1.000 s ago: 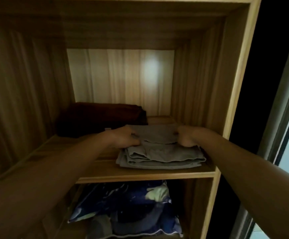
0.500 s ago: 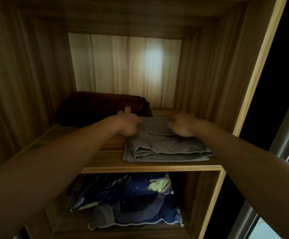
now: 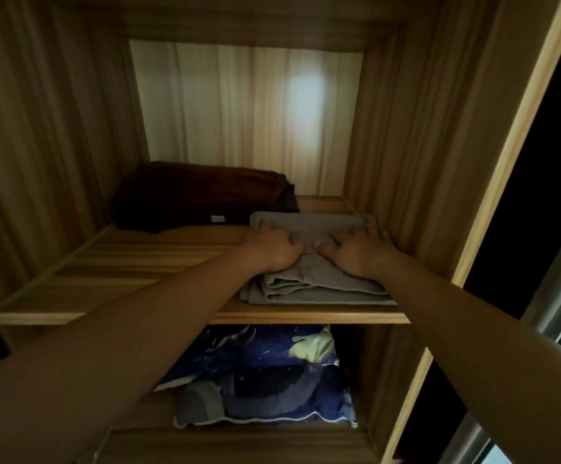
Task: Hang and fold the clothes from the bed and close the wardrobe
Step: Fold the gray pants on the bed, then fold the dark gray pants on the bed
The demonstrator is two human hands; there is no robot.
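Grey stack (image 3: 312, 279) under me, centre-right, long axis across shelf (image 3: 138, 262). My left hand (image 3: 274, 247) curls into top fold; right hand (image 3: 359, 251) flat, pressing.

The hands have been moved from the two sides of the top fold of the grey clothes (image 3: 316, 284) onto its upper face and brought nearer to each other. The right hand (image 3: 356, 251), which was closed on the fold's right side, is now laid flat with fingers spread. The left hand (image 3: 272, 251) has been shifted further in, with fingers bent at the fold's left edge. Between the hands the cloth has been bunched slightly.
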